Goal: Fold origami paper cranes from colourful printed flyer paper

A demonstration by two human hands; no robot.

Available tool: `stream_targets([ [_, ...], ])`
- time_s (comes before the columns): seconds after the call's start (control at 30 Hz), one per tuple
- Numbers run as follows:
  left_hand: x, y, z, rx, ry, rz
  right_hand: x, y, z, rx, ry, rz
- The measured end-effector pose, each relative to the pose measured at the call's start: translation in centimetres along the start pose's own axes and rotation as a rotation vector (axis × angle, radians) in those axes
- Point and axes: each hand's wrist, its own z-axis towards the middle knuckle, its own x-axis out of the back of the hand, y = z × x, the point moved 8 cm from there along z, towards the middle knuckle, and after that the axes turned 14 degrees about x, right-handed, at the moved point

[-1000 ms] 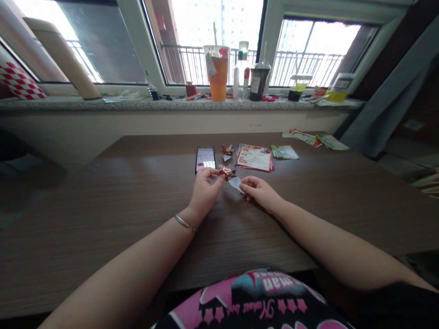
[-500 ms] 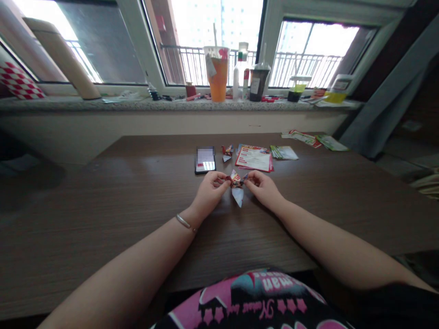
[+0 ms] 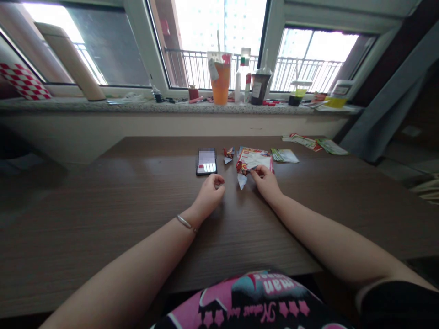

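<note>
While it is pinched by its side between the thumb and fingers of the right hand (image 3: 266, 182), a small, red-printed folded paper piece with a white pointed tail (image 3: 242, 169) is held at nine o'clock from those fingertips, its tail directed to six o'clock. The near-left corner of a stack of red-bordered white printed sheets (image 3: 256, 158) is overlapped by it in view; whether contact is made cannot be told. A second red-printed folded paper piece (image 3: 228, 154) is placed at half past ten from the first. The left hand (image 3: 210, 190) is loosely curled, thumb and fingertips parted; a black rectangular phone (image 3: 206, 168) is positioned at its twelve o'clock.
</note>
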Motion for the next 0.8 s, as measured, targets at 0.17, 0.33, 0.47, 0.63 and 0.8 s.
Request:
stream_targets([
  [0.17, 0.1, -0.2, 0.0, 0.066, -0.004, -0.021, -0.6, 0.7, 1.1, 0.048, -0.005, -0.044],
  [0.33, 0.0, 0.1, -0.1, 0.075, -0.024, -0.049, -2.0, -0.1, 2.4, 0.134, -0.115, -0.295],
  [0.47, -0.2, 0.3, -0.3, 0.076, -0.037, -0.048, -3.3, -0.4, 3.6, 0.173, -0.143, -0.505],
  [0.63, -0.2, 0.4, -0.3, 0.080, -0.043, -0.047, -4.1, -0.4, 4.5, 0.161, -0.124, -0.627],
  [0.8, -0.2, 0.4, -0.3, 0.063, -0.047, -0.024, -4.7, -0.3, 5.4, 0.129, -0.116, -0.665],
])
